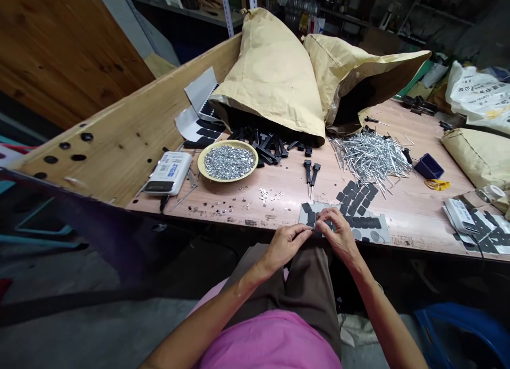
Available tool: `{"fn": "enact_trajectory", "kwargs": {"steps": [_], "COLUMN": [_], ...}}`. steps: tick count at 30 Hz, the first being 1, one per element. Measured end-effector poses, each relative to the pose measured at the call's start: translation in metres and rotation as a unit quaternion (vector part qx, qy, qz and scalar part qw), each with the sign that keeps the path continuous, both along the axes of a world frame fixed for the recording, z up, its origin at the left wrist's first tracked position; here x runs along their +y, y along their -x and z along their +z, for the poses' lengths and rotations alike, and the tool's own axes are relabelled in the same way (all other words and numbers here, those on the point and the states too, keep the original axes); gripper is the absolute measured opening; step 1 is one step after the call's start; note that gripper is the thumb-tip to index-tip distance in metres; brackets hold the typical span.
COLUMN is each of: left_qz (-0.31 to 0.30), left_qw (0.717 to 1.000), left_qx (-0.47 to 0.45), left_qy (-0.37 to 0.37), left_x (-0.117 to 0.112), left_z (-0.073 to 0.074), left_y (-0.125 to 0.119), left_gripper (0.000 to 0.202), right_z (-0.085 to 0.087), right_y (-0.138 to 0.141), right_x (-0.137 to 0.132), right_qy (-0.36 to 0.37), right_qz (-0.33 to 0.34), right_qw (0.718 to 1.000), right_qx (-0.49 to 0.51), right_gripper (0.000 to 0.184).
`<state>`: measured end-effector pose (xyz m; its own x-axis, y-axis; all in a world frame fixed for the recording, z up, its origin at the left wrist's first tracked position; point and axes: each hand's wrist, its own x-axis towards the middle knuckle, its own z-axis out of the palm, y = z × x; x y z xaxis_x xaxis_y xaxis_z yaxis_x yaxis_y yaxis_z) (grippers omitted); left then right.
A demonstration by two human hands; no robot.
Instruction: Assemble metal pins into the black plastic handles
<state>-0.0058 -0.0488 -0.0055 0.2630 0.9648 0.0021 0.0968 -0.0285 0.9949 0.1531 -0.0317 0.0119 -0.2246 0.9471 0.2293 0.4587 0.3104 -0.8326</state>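
Observation:
At the table's front edge, my left hand (286,245) and my right hand (338,232) meet with fingertips almost touching. Both are pinched closed around something too small to make out. Beneath and beside my right hand lies a grey sheet (384,232) bearing rows of black pads (365,222). More loose black pads (354,198) lie just behind it. Beyond my fingers rest two black plastic pieces (314,173) with thin metal rods sticking out. Small metal rings (263,195) are scattered to the left.
A yellow bowl (202,173) of small metal parts stands left, beside a white box (171,170). A pile of metal rods (368,154) lies right, near a dark blue tray (429,167). Large paper sacks (274,71) stand behind black pieces (271,148). A wooden board (131,130) borders the left.

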Motion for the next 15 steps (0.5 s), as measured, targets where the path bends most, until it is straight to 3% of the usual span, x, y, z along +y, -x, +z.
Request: {"fn": "enact_trajectory", "kwargs": {"steps": [4, 7, 9, 12, 15], "left_qz": [0.03, 0.042, 0.043, 0.033, 0.061], "left_qw": [0.999, 0.987, 0.972, 0.961, 0.965], "left_qx": [-0.027, -0.124, -0.194, -0.231, -0.217], "left_qy": [0.03, 0.095, 0.121, 0.146, 0.135], "left_x": [-0.002, 0.0, 0.002, 0.002, 0.0], "left_z": [-0.001, 0.0, 0.001, 0.002, -0.002], "left_y": [-0.006, -0.008, -0.01, -0.013, -0.015], "left_gripper": [0.025, 0.03, 0.032, 0.033, 0.029], "right_z": [-0.004, -0.009, -0.015, -0.026, -0.031], "right_y": [0.002, 0.001, 0.005, 0.019, 0.03], "right_x": [-0.002, -0.012, -0.023, -0.043, -0.059], "right_qy": [-0.012, 0.025, 0.088, 0.167, 0.25], "right_qz": [-0.071, -0.159, -0.141, -0.058, -0.069], "right_qw": [0.997, 0.987, 0.986, 0.979, 0.954], "right_qx": [-0.01, -0.011, 0.02, 0.103, 0.151], "right_gripper": [0.037, 0.038, 0.035, 0.03, 0.038]}}
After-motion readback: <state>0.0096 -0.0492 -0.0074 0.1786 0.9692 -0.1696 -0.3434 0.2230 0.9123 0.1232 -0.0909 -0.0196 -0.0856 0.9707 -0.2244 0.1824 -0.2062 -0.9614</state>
